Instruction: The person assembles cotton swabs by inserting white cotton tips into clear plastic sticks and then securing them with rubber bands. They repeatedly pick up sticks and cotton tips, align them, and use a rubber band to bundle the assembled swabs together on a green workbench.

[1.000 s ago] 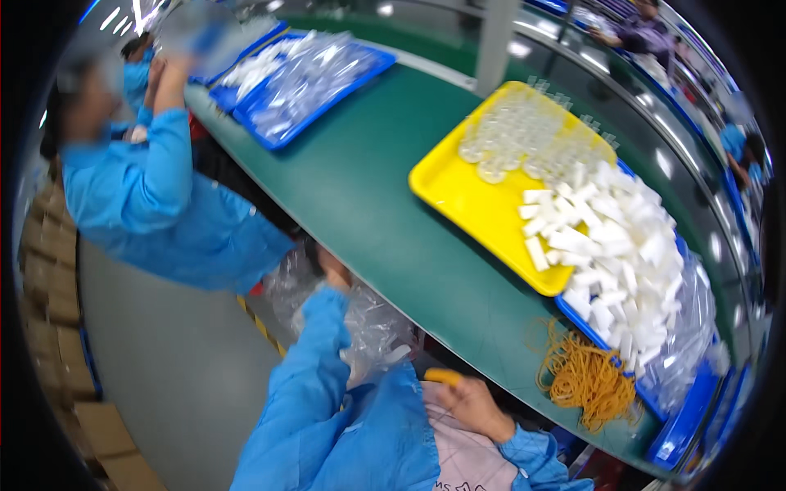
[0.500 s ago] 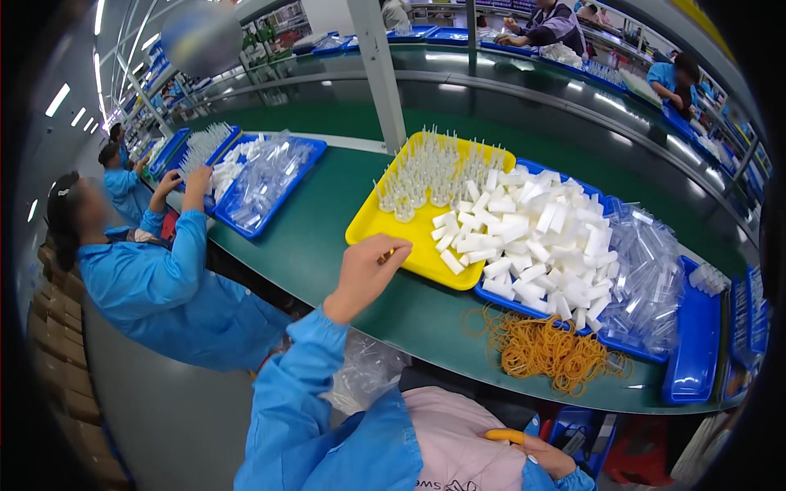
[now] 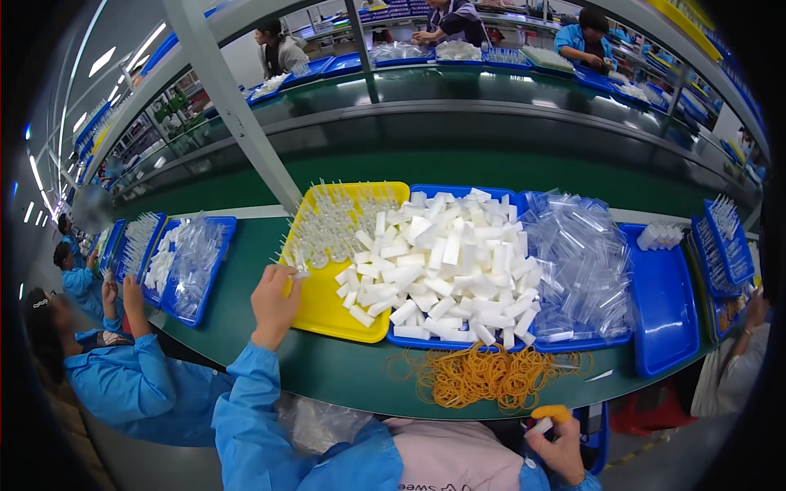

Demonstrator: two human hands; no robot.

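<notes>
My left hand (image 3: 277, 301) is at the left front edge of the yellow tray (image 3: 344, 315), fingertips pinched on one of the clear spiked plastic parts (image 3: 301, 272). Many more of these thin-stemmed parts (image 3: 327, 225) stand upright at the tray's back. Low at the right, in front of the table edge, my right hand (image 3: 563, 450) grips a small white block (image 3: 542, 425). An orange finger cot (image 3: 553, 413) covers one of its fingers. A heap of white blocks (image 3: 446, 262) fills a blue tray and spills into the yellow one.
Clear plastic sleeves (image 3: 577, 270) pile in a blue tray beside the blocks. Orange rubber bands (image 3: 483, 376) lie along the table's front. Another blue tray (image 3: 667, 315) stands further right. A post (image 3: 237, 106) rises behind the yellow tray. A co-worker in blue (image 3: 131, 376) sits at left.
The view has swung to the right. My left hand has moved from above the yellow tray's front to the parts at its left edge. My right hand has come up from my lap, showing a white block.
</notes>
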